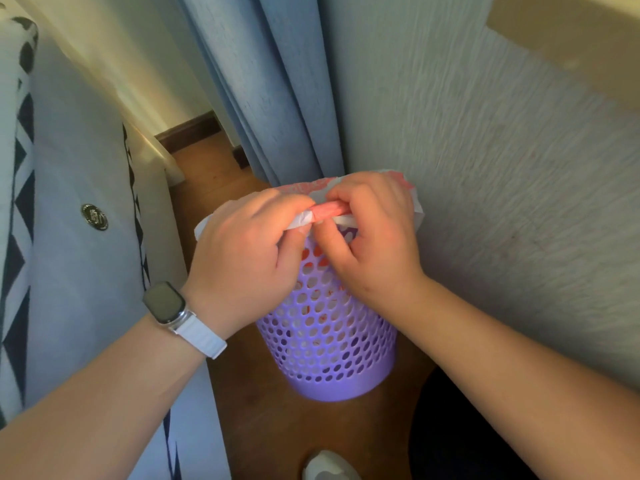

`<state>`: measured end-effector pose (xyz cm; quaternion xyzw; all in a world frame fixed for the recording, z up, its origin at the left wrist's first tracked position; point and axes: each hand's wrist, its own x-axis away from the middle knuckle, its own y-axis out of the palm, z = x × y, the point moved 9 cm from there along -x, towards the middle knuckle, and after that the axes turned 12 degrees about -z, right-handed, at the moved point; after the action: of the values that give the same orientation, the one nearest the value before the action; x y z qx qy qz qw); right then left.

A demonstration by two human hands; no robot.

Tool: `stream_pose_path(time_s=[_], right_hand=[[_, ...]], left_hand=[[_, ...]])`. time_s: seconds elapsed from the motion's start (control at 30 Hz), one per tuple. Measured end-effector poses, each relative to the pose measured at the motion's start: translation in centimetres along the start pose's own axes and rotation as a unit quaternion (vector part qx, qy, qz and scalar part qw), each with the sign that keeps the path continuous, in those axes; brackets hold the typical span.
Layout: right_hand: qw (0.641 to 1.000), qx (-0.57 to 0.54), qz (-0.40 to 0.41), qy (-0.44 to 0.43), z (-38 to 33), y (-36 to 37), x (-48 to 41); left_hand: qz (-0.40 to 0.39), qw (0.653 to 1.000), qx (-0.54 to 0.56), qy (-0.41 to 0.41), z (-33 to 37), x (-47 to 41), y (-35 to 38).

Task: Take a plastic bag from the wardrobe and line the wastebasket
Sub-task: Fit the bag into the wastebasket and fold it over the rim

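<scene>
A purple wastebasket (329, 344) with round holes stands upright on the wooden floor. A white and red plastic bag (327, 211) lies inside it and over its rim; through the holes the bag shows white and red. My left hand (249, 251) and my right hand (374, 237) are side by side above the near rim, each pinching a twisted part of the bag between thumb and fingers. The far rim of the bag (405, 181) sticks up behind my right hand. My hands hide most of the basket's opening.
A grey textured wall (502, 168) stands close on the right, a blue curtain (277, 98) behind the basket. On the left is a bed or sofa side in grey fabric with black and white pattern (79, 202). A white shoe tip (329, 467) shows at the bottom.
</scene>
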<state>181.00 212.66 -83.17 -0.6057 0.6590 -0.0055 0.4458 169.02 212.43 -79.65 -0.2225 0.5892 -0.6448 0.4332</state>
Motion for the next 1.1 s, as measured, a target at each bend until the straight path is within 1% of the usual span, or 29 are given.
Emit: stream_pose_path(time_s=[0.13,0.23,0.4,0.53,0.7,0.83,0.93,1.1], right_hand=[[0.999,0.005,-0.042,-0.013,0.2,0.3,-0.3],[0.998,-0.007,-0.054,-0.022,1.1,0.2,-0.6],[0.997,-0.016,-0.078,-0.001,2.8,1.0,-0.3],[0.998,-0.035,-0.055,0.008,3.1,0.5,-0.4],[0.999,-0.017,-0.026,0.002,2.3,-0.2,-0.3],[1.0,-0.002,-0.015,-0.014,1.3,-0.3,-0.1],[0.999,0.002,-0.016,-0.039,0.5,-0.1,0.0],[0.999,0.012,-0.02,-0.035,0.3,0.2,0.1]], left_hand=[[-0.012,1.0,-0.018,-0.007,-1.3,0.0,0.5],[-0.024,1.0,-0.008,-0.011,-2.2,-0.1,0.5],[-0.022,0.999,0.021,-0.01,-2.7,0.0,0.2],[0.0,0.998,0.054,-0.01,-2.7,0.0,-0.4],[0.011,0.998,0.067,0.003,-2.2,0.2,-0.9],[0.013,0.999,0.034,0.017,-1.2,0.4,-1.3],[0.012,1.0,0.004,-0.002,-0.6,0.3,-0.8],[0.014,1.0,0.012,-0.006,-0.9,0.0,-0.2]])
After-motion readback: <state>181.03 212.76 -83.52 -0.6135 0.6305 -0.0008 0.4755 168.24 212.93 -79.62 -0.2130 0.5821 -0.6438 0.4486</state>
